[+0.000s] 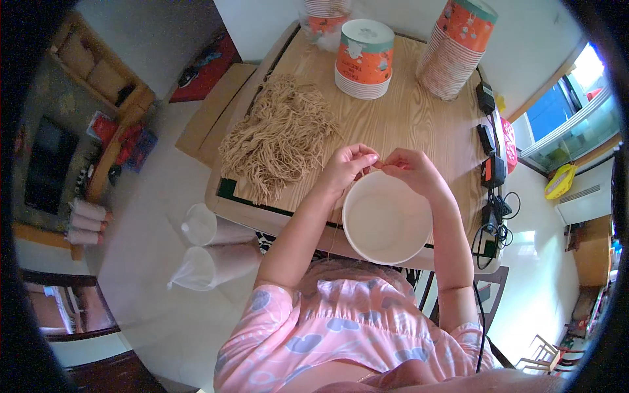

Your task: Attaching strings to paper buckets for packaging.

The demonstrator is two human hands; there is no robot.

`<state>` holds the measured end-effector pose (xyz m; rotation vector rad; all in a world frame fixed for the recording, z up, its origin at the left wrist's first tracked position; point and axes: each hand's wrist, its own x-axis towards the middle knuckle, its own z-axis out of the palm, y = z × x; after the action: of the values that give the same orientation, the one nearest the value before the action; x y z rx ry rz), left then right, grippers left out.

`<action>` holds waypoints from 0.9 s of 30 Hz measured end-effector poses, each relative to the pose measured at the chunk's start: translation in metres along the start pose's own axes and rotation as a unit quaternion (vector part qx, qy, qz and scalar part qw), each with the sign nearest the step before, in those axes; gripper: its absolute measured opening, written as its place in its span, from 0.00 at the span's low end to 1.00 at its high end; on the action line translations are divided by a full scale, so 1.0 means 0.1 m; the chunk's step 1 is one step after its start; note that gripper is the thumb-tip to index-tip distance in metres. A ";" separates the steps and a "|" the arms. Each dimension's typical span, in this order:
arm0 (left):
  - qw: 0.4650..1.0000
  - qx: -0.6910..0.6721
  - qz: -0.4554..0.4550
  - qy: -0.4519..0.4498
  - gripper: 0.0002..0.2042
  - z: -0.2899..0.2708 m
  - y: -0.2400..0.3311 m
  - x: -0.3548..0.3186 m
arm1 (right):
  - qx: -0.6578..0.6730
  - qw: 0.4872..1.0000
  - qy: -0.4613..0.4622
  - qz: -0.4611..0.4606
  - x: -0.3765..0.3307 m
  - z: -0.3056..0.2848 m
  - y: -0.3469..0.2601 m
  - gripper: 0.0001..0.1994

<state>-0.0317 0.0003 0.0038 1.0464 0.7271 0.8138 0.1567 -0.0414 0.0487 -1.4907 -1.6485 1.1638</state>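
A paper bucket (386,219) with a white inside stands at the table's near edge, its open mouth facing me. At its far rim my left hand (349,169) and my right hand (415,171) meet, thumbs and fingers pinched together. A bit of tan string is between the fingertips, though its exact path is hidden by them. One thin strand of string (337,226) hangs down along the bucket's left side. Left of my hands lies a large loose heap of tan string (278,134).
A short stack of orange-and-green paper buckets (365,62) stands upside down at the back. Taller bagged stacks (455,56) stand right and behind. Power adapters and cables (493,170) line the table's right edge. Bagged white stacks (219,265) lie on the floor at left.
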 end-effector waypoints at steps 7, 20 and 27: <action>1.000 -0.001 -0.012 0.002 0.05 0.12 0.19 -0.13 | 0.025 1.000 -0.012 0.005 0.01 -0.03 0.08 0.03; 1.000 0.015 -0.006 0.000 0.04 0.08 0.07 -0.10 | -0.029 0.999 -0.024 0.011 -0.09 -0.05 -0.05 0.04; 1.000 -0.004 -0.014 -0.009 0.05 0.11 0.04 -0.11 | 0.011 1.000 -0.001 0.009 -0.13 -0.08 0.06 0.03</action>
<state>-0.0293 -0.0131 0.0126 1.0331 0.7216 0.7810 0.1684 -0.0523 0.0478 -1.4938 -1.6215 1.1894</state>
